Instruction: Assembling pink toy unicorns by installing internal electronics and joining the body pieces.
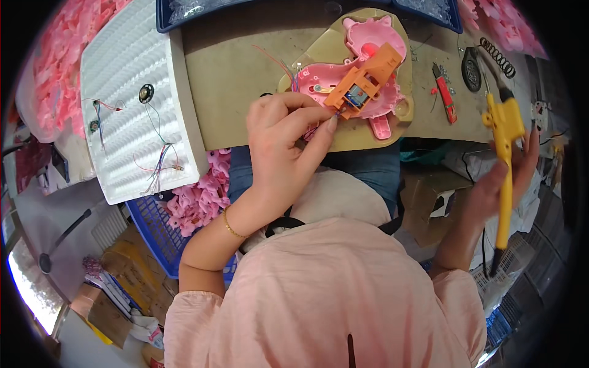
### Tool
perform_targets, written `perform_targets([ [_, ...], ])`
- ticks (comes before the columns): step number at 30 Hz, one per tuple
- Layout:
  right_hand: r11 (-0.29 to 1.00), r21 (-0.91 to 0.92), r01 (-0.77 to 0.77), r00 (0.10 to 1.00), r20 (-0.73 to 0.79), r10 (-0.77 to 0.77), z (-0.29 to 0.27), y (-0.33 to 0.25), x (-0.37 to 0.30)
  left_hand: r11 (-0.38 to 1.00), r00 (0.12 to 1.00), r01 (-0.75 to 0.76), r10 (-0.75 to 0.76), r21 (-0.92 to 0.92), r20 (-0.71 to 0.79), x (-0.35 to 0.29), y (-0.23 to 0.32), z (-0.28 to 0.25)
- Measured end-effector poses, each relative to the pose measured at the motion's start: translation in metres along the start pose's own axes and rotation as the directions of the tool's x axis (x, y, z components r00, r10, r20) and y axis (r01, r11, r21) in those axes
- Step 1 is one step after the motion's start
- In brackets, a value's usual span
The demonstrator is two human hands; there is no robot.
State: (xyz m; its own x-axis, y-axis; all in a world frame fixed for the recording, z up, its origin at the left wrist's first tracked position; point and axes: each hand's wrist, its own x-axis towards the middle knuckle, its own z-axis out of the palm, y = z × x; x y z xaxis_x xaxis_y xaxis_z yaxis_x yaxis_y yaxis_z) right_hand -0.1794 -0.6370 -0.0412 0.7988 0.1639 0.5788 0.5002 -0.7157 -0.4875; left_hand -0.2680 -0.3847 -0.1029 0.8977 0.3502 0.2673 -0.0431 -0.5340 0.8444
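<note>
Your left hand point(285, 132) brings thumb and forefinger together at the orange housing point(369, 77), one o'clock; whether they pinch anything, I can't tell. Your right hand point(523, 164), three o'clock, is half spread behind the yellow tool point(505, 132), grip unclear.

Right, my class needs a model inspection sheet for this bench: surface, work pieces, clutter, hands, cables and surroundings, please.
Surface: tan table, tan board on it.
Work pieces: pink shell on the board; orange part lying across it.
Clutter: red tool and black oval piece, right of the board.
Left hand: fingertips at the orange part's near end; anything pinched is too small to tell.
Right hand: slightly blurred, holding yellow tool.
Cables: thin wires on white tray.
Surroundings: blue basket with pink parts, beyond the left arm.
</note>
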Motion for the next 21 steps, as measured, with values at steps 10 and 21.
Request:
perform_targets([
  [10,0.764,0.617,-0.188,0.789,0.558,-0.256,-0.041,-0.025,-0.048,0.999,0.999,-0.023,0.024,0.038,-0.027,0.000,-0.001,0.003],
  [21,0.702,0.214,-0.679,0.337,0.941,0.039,-0.024,-0.036,-0.033,0.995,0.999,-0.040,0.039,0.090,0.016,0.001,0.000,0.001],
])
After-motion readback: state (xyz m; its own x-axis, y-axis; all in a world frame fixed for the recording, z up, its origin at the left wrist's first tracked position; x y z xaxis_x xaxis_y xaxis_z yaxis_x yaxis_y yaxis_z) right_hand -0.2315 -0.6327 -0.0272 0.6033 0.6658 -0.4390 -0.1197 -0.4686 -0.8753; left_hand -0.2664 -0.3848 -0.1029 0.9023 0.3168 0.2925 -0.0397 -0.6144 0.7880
